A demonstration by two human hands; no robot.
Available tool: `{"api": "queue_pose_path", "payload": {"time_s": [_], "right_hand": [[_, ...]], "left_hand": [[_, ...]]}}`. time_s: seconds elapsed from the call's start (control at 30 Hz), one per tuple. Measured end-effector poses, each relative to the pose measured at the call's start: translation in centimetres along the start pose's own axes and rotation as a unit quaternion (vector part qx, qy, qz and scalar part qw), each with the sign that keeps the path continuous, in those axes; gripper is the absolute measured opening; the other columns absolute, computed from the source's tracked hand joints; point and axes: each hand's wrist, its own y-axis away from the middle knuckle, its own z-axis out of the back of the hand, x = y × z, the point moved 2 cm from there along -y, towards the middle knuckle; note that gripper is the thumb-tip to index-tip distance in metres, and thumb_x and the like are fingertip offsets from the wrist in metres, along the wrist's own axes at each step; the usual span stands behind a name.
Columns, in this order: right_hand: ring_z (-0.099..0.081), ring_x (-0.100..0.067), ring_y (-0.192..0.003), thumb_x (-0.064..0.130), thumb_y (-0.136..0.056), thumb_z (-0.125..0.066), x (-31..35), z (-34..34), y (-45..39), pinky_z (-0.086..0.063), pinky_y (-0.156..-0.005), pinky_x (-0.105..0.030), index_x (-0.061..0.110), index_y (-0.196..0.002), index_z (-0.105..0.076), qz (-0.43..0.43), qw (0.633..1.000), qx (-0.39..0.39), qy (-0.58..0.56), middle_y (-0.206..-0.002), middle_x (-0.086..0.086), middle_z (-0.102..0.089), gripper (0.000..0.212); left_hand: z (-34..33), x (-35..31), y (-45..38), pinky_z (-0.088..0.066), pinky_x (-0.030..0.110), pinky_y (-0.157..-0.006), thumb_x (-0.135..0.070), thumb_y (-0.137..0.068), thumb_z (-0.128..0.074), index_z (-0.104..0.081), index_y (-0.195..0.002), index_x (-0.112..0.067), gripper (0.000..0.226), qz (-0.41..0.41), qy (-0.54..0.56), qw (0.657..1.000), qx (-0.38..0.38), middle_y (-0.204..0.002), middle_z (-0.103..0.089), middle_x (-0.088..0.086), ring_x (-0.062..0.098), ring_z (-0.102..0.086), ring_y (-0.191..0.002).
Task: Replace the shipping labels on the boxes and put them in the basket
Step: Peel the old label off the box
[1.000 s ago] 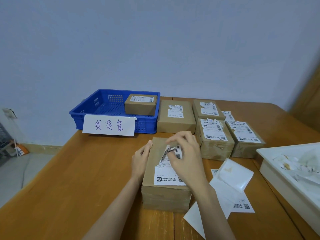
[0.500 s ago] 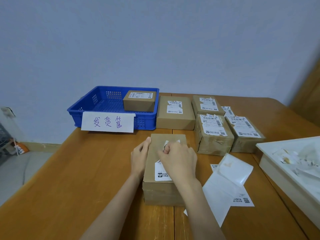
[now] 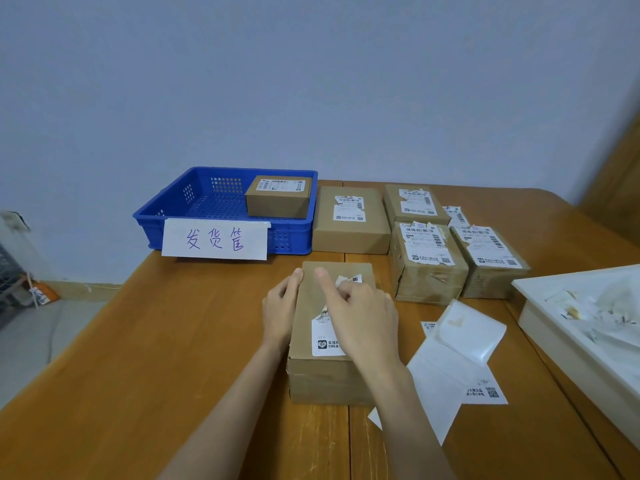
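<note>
A: Centre of frame, lower half?

B: Brown box [image 3: 330,372] flat on the wooden table [image 3: 145,358], long side running away from the camera. Left hand [image 3: 281,306] laid against its left edge, fingers fairly straight, thumb on the top near the far corner. Right hand [image 3: 360,317] over the top, index finger stretched out and pointing up-frame, other fingers curled, pinching a torn flap of the label [image 3: 327,337]. Label partly peeled at its upper end, lower part stuck down with a logo and print showing.

A: Upper left?

B: Blue basket [image 3: 221,233] at the far edge, against the wall. One small box [image 3: 278,197] inside, in its right end, white label up. Paper sign [image 3: 214,239] with purple handwriting on the near wall.

A: Right of the basket?

B: Flat box [image 3: 349,220] just beside it, then three more boxes [image 3: 427,268] packed close together, all with torn white labels on top.

A: Lower right?

B: Sheets of label backing [image 3: 453,372] on the table beside the held box, one curled up. Further right, white tray [image 3: 575,341] cut by the frame edge, scraps of paper inside.
</note>
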Motion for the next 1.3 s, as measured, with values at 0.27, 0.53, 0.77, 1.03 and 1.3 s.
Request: {"api": "queue_pose_path", "payload": {"time_s": [0.27,0.53,0.77,1.03,1.3], "right_hand": [[-0.049,-0.008,-0.069,0.038,-0.095,-0.046,0.3,-0.7,0.7,-0.038,-0.09,-0.029,0.02,-0.069,-0.053,0.113,0.986,-0.007,0.123,-0.077,0.006,-0.059,0.032],[-0.053,-0.015,-0.072,0.023,-0.095,-0.051,-0.8,-0.3,0.2,-0.037,-0.082,-0.026,0.004,-0.072,-0.058,0.092,0.995,0.041,0.019,-0.071,0.001,-0.057,0.031],[-0.045,-0.003,-0.059,0.026,-0.097,-0.054,-1.2,0.3,0.3,-0.031,-0.062,-0.013,0.006,-0.074,-0.058,0.09,0.993,0.068,-0.018,-0.069,0.008,-0.047,0.031],[-0.052,-0.009,-0.062,0.051,-0.091,-0.056,-0.5,0.0,1.0,-0.041,-0.075,-0.02,0.018,-0.055,-0.043,0.094,0.994,0.046,0.015,-0.061,0.003,-0.053,0.05],[-0.047,0.001,-0.055,0.024,-0.079,-0.072,-1.1,0.2,0.7,-0.035,-0.058,-0.011,0.027,-0.061,-0.057,0.07,0.994,0.044,-0.069,-0.056,0.015,-0.043,0.023]], "left_hand": [[-0.1,0.0,-0.2,-0.037,0.027,-0.066,-0.039,-0.102,-0.05,-0.055,-0.064,-0.02,0.042,-0.007,0.0,1.0,-0.01,-0.06,-0.053,-0.013,0.005,-0.045,-0.061],[-0.1,-0.3,0.2,-0.032,0.033,-0.065,-0.045,-0.101,-0.05,-0.047,-0.052,-0.023,0.053,-0.001,0.0,1.0,-0.007,-0.053,-0.049,-0.007,0.012,-0.042,-0.059],[-0.1,-0.3,0.2,-0.032,0.034,-0.066,-0.047,-0.1,-0.05,-0.047,-0.057,-0.018,0.052,0.01,-0.004,1.0,-0.013,-0.053,-0.048,-0.006,0.014,-0.042,-0.061],[0.0,-0.3,0.1,-0.036,0.033,-0.066,-0.044,-0.101,-0.049,-0.063,-0.078,0.004,0.055,0.005,-0.005,1.0,-0.015,-0.066,-0.056,0.002,0.016,-0.048,-0.068],[-0.3,-0.6,0.4,-0.034,0.032,-0.063,-0.042,-0.102,-0.048,-0.049,-0.045,-0.03,0.059,-0.001,-0.014,1.0,-0.005,-0.049,-0.048,-0.012,0.006,-0.042,-0.054]]}}
